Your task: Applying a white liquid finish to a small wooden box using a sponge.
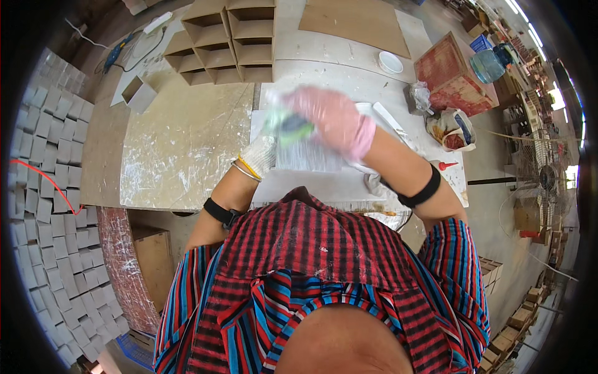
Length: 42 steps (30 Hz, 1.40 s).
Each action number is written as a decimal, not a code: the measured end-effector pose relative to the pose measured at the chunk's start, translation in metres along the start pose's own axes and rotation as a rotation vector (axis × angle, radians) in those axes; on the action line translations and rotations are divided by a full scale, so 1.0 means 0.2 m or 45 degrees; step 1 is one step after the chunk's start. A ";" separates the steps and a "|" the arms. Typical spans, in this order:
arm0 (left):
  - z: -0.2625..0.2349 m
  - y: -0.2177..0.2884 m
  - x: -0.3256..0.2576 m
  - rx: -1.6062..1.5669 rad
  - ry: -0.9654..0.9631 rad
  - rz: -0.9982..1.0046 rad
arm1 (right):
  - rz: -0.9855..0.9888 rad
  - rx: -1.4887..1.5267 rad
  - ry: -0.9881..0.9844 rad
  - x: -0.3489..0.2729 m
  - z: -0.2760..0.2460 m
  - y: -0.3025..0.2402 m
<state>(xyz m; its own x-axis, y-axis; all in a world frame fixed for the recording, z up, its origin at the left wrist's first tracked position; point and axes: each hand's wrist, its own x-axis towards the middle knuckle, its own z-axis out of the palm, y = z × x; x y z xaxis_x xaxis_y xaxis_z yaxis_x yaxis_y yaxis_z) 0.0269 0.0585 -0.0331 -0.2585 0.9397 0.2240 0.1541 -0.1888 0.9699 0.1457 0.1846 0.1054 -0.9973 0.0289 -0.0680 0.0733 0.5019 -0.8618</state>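
Head view, looking down at a glue-stained worktable (pixel 187 143).

Right hand (pixel 336 118), pink glove, sits at roughly 12 o'clock from the person's chest, over a pale flat sheet (pixel 311 159) lying on the table. The hand is motion-blurred; fingers look curled down, but I cannot tell whether they grip anything.

Left hand (pixel 261 153), white knit glove, is at about 9 o'clock of the right hand, just beside it. A blurred green and dark object (pixel 289 128) sits between the two hands, touching or overlapping both; too smeared to name, and I cannot tell which hand holds it. Left hand grip: cannot tell.

Both forearms carry black bands; the left wrist also has thin yellow and white bangles.

Around it:
- cardboard compartment grid (pixel 224 40) at 11 o'clock of the hands, far edge of the table
- single small open cardboard box (pixel 138 93) at 10 o'clock
- white round bowl (pixel 390 62) at 1 o'clock
- red-brown box (pixel 451 71) at 2 o'clock, a plastic bag (pixel 453 129) near it
- small bottle with red tip (pixel 443 165) at 3 o'clock, near the right forearm
- stacks of grey square pieces (pixel 50 187) far at 9 o'clock, off the table
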 end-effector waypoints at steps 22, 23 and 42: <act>-0.07 -0.19 0.01 0.461 -0.162 -0.320 | 0.392 0.799 0.773 -0.09 -0.13 0.39; -0.07 -0.19 0.02 0.458 -0.164 -0.318 | 0.310 0.919 0.773 -0.09 -0.12 0.43; 0.03 0.06 0.05 -1.618 -0.004 -0.554 | 0.070 0.807 0.061 -0.21 0.05 -0.01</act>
<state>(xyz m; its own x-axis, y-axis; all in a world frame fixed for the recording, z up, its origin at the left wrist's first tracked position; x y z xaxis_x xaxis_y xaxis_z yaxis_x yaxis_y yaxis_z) 0.0314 0.0678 -0.0196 -0.0575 0.9909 -0.1216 -0.9257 -0.0073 0.3781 0.1874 0.1736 0.1055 -0.9901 0.0858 -0.1109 0.1012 -0.1103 -0.9887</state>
